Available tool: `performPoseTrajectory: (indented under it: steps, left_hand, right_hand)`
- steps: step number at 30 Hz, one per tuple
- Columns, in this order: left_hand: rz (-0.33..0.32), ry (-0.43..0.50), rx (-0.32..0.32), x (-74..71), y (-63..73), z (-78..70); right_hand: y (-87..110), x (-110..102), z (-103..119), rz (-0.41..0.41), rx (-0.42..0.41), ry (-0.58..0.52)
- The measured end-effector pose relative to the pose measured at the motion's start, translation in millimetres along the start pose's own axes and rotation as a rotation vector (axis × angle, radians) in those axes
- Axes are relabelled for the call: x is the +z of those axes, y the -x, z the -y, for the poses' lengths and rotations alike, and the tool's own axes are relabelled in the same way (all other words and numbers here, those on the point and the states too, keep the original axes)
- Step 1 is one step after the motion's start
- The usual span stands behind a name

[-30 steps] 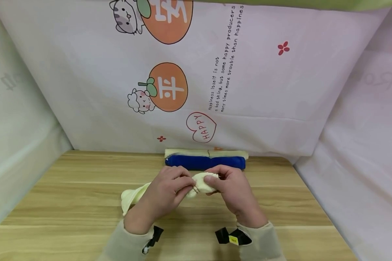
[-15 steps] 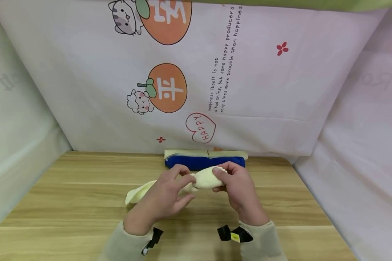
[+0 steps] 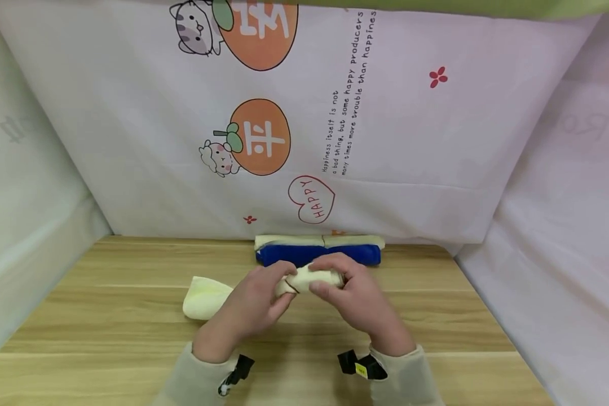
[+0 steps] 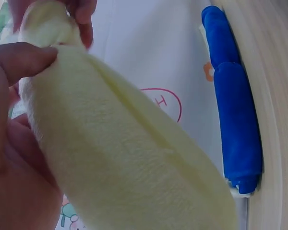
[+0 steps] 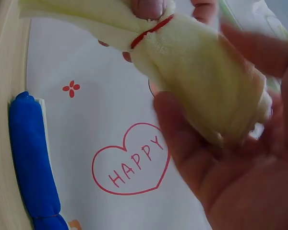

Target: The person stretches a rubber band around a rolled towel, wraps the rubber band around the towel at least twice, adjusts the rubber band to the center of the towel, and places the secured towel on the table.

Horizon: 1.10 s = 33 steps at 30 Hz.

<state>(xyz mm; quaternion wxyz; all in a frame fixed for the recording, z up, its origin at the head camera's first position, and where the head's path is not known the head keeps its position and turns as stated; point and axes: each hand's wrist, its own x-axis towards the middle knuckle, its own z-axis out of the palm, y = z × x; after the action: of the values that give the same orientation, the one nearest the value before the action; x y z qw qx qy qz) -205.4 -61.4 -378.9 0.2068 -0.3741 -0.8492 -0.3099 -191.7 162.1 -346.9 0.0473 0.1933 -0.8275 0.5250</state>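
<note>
A pale yellow towel [image 3: 205,299] is held above the table between both hands, its loose end sticking out past the left wrist. A thin red rubber band [image 5: 151,32] circles the towel and cinches it into a narrow waist. My left hand [image 3: 254,300] pinches the towel just left of the band, thumb and fingers on it. My right hand [image 3: 361,299] has its thumb and fingers curled round the bunched right-hand part. In the left wrist view the towel's long flap [image 4: 120,139] spreads wide from the pinch and hides part of the hand.
Behind the hands a blue rolled towel [image 3: 318,255], narrowed at its middle, lies against a cream roll [image 3: 289,240] at the back of the wooden table [image 3: 147,338]. A printed white cloth [image 3: 401,129] hangs behind, with white cloth walls on both sides.
My right hand has shifted left and wrapped further round the towel. My left thumb, lifted half a second ago, is back on it. The loose left end has swung and spread out.
</note>
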Motion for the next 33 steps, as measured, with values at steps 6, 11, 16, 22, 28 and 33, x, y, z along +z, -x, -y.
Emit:
performPoseTrajectory:
  steps: [6,11,16,22,28,33]
  left_hand:
    - [0.050,0.102,0.055,-2.3,1.8,3.9]
    - [0.003,0.086,0.142,-2.8,1.1,4.7]
    - [-0.075,0.024,0.195,-2.7,1.8,3.8]
    - [-0.095,-0.021,0.253,0.3,2.4,1.0]
    - [0.023,-0.010,0.247,-0.8,1.7,-0.2]
    - [0.136,0.005,0.138,-5.9,3.7,3.3]
  right_hand:
    - [-1.8,3.4,-2.9,-0.185,0.165,-0.077]
    - [-2.9,2.7,-3.9,-0.180,0.241,-0.189]
    - [-3.1,2.3,-3.4,-0.166,0.253,-0.242]
    - [-3.0,4.4,-2.2,-0.153,0.265,-0.327]
    - [-3.3,5.9,-2.6,-0.194,0.286,-0.433]
    - [-5.0,2.8,-7.8,-0.259,0.311,-0.487]
